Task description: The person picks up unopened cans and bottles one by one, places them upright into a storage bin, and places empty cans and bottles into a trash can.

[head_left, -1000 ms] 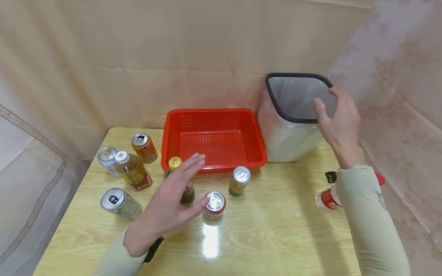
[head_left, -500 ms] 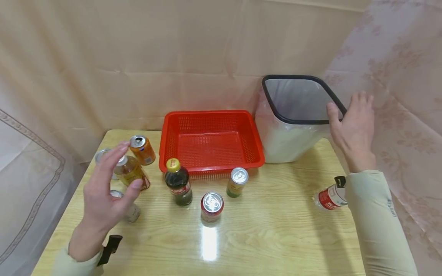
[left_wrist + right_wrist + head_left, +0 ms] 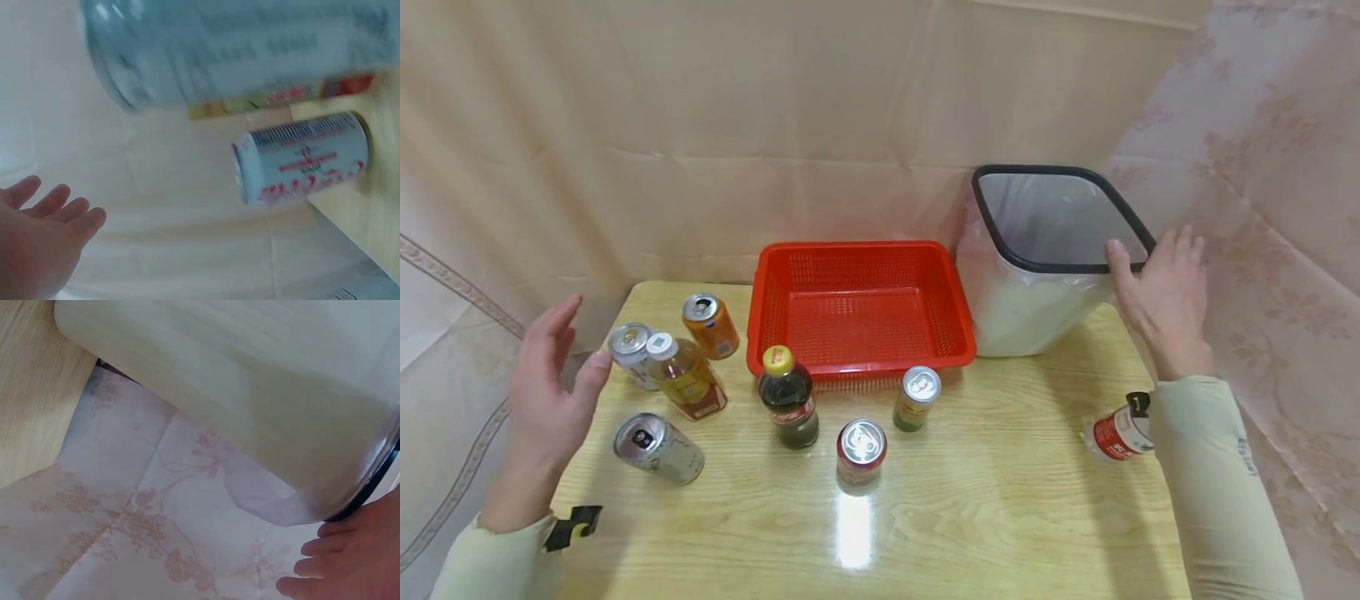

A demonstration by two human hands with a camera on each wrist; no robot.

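Left hand [image 3: 553, 408] relaxed and empty, near the white can [image 3: 634, 360] and the grey can [image 3: 664, 450], those 2 standing toward the left end of the bench [image 3: 962, 517]! Over to the right hand [image 3: 1171, 304], fingers stretched out at the black rim [image 3: 1063, 268] of the bin [image 3: 1026, 317], which stands beside the red basket [image 3: 853, 321].

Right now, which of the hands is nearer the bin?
The right. The right hand is at the bin's right rim corner; the left hand is far off, across the basket and left of the orange can.
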